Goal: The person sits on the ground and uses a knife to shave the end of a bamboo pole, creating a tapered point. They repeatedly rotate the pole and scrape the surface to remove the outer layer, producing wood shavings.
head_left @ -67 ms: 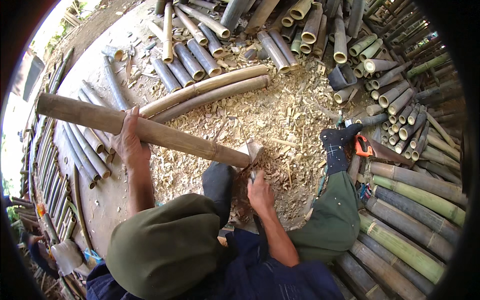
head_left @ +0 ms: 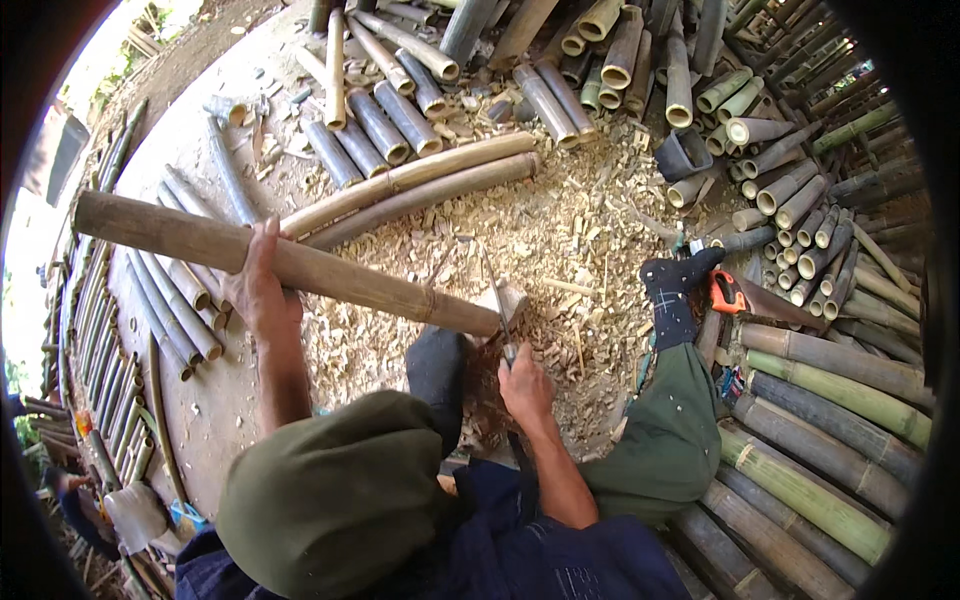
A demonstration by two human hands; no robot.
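Observation:
My left hand is wrapped around a thick brown bamboo pole, which slants from upper left down to the middle. The pole's right end rests against a pale wooden block among the shavings. In my right hand is a knife, its fingers closed around the handle. The thin blade points away from me, right beside the pole's end. Whether its edge touches the bamboo I cannot tell.
Wood chips cover the ground. Cut bamboo tubes lie at the far side, and thicker stems on the right. An orange-handled saw lies by my right foot. Two long bamboo pieces lie beyond the pole.
My right hand and the knife have shifted slightly to the right at the pole's end. The pole and my left hand have barely moved.

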